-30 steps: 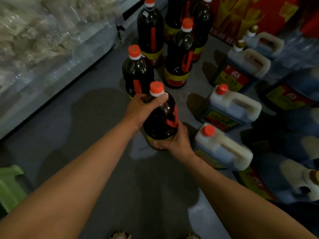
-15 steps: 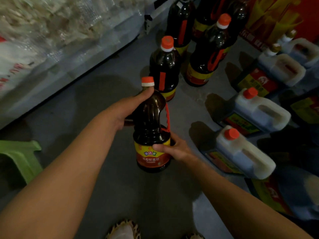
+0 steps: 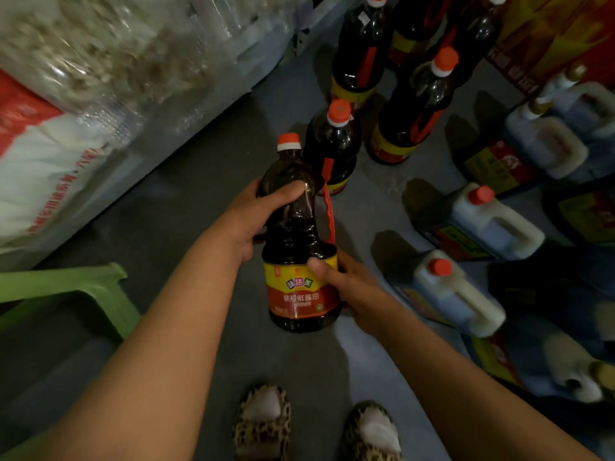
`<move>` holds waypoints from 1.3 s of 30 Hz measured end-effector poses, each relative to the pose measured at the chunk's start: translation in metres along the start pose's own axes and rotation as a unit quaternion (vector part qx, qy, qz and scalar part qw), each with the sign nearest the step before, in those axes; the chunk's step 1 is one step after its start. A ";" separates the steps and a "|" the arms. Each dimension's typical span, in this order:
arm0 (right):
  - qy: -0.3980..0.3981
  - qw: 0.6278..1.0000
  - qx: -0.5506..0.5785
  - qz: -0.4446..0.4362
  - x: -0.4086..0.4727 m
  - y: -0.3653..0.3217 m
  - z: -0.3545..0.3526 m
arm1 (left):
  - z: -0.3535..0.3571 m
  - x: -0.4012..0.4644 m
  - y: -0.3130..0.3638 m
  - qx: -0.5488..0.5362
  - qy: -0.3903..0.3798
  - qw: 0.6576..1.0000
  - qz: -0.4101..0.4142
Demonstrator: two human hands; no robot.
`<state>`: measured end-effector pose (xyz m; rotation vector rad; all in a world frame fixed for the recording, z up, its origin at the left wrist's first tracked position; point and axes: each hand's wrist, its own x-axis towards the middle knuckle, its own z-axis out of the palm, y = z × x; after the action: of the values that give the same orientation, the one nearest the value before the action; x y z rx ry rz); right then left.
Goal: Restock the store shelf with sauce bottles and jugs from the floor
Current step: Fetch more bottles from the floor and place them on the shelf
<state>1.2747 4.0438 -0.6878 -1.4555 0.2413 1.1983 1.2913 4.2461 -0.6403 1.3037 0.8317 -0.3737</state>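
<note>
I hold a dark sauce bottle (image 3: 299, 247) with an orange cap and a yellow-red label above the floor, with both hands on it. My left hand (image 3: 253, 214) grips its upper body below the neck. My right hand (image 3: 346, 287) grips its lower right side at the label, thumb across the front. Several more dark sauce bottles (image 3: 336, 144) stand on the floor behind it. White jugs with red caps (image 3: 452, 287) stand to the right.
A low shelf (image 3: 213, 104) with plastic-wrapped goods and a red-white sack (image 3: 43, 154) runs along the left. A green plastic stool (image 3: 66, 294) stands at the lower left. A red carton (image 3: 549, 31) is at the top right. My slippered feet (image 3: 263, 424) are below the bottle.
The bottle has come up off the floor and toward me in both hands. My left hand has slid from the cap down to the upper body. The view has tilted down to my feet.
</note>
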 end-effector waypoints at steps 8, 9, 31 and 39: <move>-0.010 0.999 -0.021 0.049 -0.155 -0.094 0.038 | 0.004 -0.151 0.110 -0.032 0.037 0.999 -0.024; -0.011 0.998 -0.028 0.051 -0.175 -0.109 0.045 | 0.003 -0.173 0.127 -0.029 0.037 0.999 -0.026; -0.168 0.924 -0.221 -0.264 -0.557 -0.465 0.312 | -0.141 -0.697 0.462 -0.013 0.190 0.947 0.260; -0.237 0.878 -0.252 -0.331 -0.585 -0.503 0.494 | -0.281 -0.818 0.478 -0.004 0.293 0.887 0.357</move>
<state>1.1180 4.3325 0.1673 -1.4358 -0.9073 1.0235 0.9767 4.4693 0.2693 1.6382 0.7681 0.6413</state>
